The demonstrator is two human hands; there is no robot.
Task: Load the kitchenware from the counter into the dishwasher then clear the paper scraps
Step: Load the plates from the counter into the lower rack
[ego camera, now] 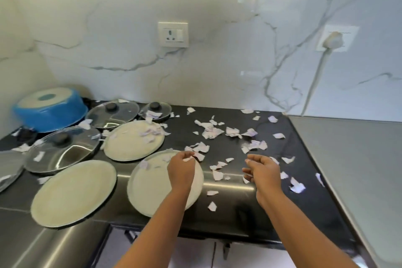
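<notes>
Black counter (239, 191) littered with paper scraps (212, 132); left hand (181, 168) pinches one.

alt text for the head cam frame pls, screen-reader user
Two bare hands work over a black counter littered with torn paper scraps: the left hand pinches one scrap above a steel plate, the right hand hovers beside it. Further left lie two more plates, several glass lids and an upturned blue tub.
</notes>
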